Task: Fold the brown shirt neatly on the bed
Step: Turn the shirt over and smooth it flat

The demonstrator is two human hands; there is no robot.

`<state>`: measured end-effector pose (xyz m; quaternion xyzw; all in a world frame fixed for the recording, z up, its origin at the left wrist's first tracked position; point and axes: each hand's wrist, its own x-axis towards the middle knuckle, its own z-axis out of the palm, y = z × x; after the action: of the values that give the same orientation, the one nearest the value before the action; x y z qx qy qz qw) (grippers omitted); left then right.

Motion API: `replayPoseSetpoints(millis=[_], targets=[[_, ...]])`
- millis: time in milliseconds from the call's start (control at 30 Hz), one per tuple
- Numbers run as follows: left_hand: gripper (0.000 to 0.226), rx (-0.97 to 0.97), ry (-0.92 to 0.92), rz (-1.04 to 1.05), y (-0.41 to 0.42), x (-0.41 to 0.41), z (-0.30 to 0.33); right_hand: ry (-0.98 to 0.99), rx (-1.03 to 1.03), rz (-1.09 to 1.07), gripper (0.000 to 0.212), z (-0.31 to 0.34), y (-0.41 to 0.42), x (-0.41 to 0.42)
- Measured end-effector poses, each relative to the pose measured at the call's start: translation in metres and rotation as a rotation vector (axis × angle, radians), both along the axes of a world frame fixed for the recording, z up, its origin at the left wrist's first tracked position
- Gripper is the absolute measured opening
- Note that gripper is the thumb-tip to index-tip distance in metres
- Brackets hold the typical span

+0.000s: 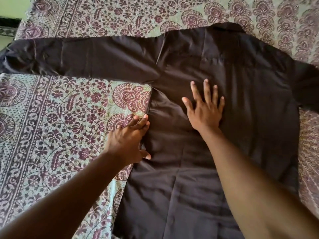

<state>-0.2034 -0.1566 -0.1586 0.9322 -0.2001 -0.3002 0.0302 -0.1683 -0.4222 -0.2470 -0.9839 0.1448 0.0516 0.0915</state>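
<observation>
The brown shirt (198, 69) lies spread flat on the bed, back side up, filling the centre and right of the frame. Its collar sits at upper right, w/ the body running down to the bottom edge. One long sleeve (77, 56) stretches straight out toward the upper left, its cuff end bunched at the far left edge of the frame. The other sleeve goes off the right edge, mostly out of view.

The right hand (205, 109) is flat on the shirt's mid-back, centre of frame, fingers straight and splayed, palm down, pressing the fabric; it has hold of nothing. The forearm comes in from the lower right.

The left hand (127, 144) is at the shirt's left side seam, a bit left of centre, just below the armpit. Fingers (141, 120) are bent and laid along the seam edge, thumb lower down resting on the cloth. It looks like the fingertips tuck at or under the edge, but I can't tell whether it's actually pinching the fabric or only touching it. That edge is puckered btwn the fingers and the armpit.

Under it all is a patterned bedsheet (51, 118), pale green w/ maroon floral and paisley print and a dark border band at left. A strip of green wall (12, 6) shows in the upper left corner.
</observation>
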Motion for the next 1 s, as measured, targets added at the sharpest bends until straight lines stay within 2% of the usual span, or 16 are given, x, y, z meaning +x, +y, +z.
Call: replayPoseSetpoints(millis=[67,133,200,267,333,400,500,600,667,733,767,833,900,1000], targets=[[0.095,0.018,-0.035,0.030,-0.005,0.003,0.002,0.038,-0.006,-0.152,0.073,0.002,-0.009,-0.001],[0.067,-0.032,-0.135,0.155,-0.016,0.010,0.005,0.043,0.045,-0.149,0.076,0.007,-0.006,0.004],[0.042,-0.147,-0.226,0.358,-0.032,0.026,0.006,-0.036,0.077,-0.094,0.072,0.014,0.004,0.009],[0.039,-0.235,-0.245,0.586,-0.048,0.048,0.004,-0.074,0.054,0.085,0.064,0.013,0.014,0.014],[0.048,-0.193,-0.189,0.722,-0.059,0.068,-0.003,-0.018,0.042,0.231,0.062,0.009,0.019,0.021],[0.043,-0.125,-0.118,0.756,-0.064,0.079,-0.011,0.031,0.030,0.211,0.061,0.006,0.018,0.025],[0.030,-0.152,-0.107,0.772,-0.061,0.081,-0.017,0.045,0.030,0.062,0.057,0.006,0.008,0.034],[0.026,-0.178,-0.130,0.742,-0.055,0.076,-0.017,0.050,0.082,-0.056,0.058,0.011,0.008,0.048],[0.025,-0.188,-0.228,0.696,-0.053,0.073,-0.016,-0.037,0.059,-0.032,0.060,0.015,0.018,0.051],[0.038,-0.254,-0.428,0.509,-0.056,0.078,-0.016,-0.079,0.045,0.131,0.059,0.014,0.028,0.049],[0.047,-0.306,-0.472,0.375,-0.059,0.084,-0.019,-0.062,0.049,0.224,0.058,0.011,0.030,0.046],[0.067,-0.326,-0.354,0.115,-0.064,0.100,-0.032,-0.022,0.026,0.269,0.057,0.002,0.024,0.038],[0.081,-0.224,-0.239,-0.031,-0.060,0.113,-0.052,-0.029,-0.021,0.139,0.060,-0.004,0.004,0.028],[0.084,-0.177,-0.276,-0.063,-0.049,0.117,-0.073,-0.001,-0.054,-0.119,0.068,0.003,-0.038,0.007]])
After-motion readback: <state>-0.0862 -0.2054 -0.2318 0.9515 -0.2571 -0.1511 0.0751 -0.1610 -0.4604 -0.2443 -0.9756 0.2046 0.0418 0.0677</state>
